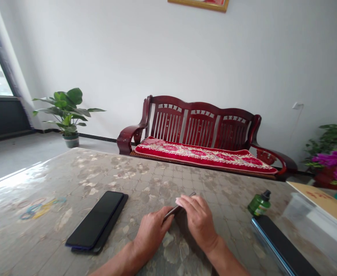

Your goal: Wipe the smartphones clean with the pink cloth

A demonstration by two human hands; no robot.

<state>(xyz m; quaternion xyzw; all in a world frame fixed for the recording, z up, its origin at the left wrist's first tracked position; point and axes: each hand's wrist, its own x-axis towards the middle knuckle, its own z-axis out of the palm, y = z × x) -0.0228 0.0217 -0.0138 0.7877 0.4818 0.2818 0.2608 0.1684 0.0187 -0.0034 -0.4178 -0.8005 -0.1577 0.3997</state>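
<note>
My left hand (154, 228) is closed round the near end of a thin, dark, flat slab (172, 211). The slab shows edge-on and tilts up to the right; its broad face is hidden, so I cannot tell its kind. Over its far part bends my right hand (199, 218), fingers together. Something pale (180, 202) shows at the right fingertips, too small to name. Left of my hands, a black-screened phone (99, 218) lies on top of another dark flat thing (99, 245), which sticks out beneath it.
A patterned cloth covers the table (145, 184). Coloured rubber bands (37, 209) lie at left. At right are a green pump bottle (260, 203), a dark box with a blue edge (283, 245) and a clear bin (315, 222). Behind stands a wooden bench (200, 126).
</note>
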